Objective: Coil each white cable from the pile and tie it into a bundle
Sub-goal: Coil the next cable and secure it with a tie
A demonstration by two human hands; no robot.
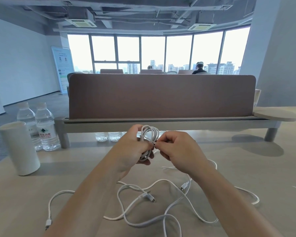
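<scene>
While loose white cables (161, 202) sprawl across the tabletop (246, 168), left hand (132, 149) grip wrapped around a coiled cable (149, 134), right hand (176, 149) grip pinching its end.

Matt pale wood-look desk (229, 168), smooth white plastic-sheathed cables (161, 218), clear glossy plastic bottles (46, 127) at ten o'clock, felt-like divider (161, 96).

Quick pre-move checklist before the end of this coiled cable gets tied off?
1. Coil gathered in left hand: ok.
2. Cable end pinched by right hand: ok.
3. Tie wrapped around the loops: cannot tell, fingers hide it.
4. Loops even: ok.
5. Loose cables lying apart from the coil: ok.
6. Paper cup and water bottles away from the hands: ok.
</scene>
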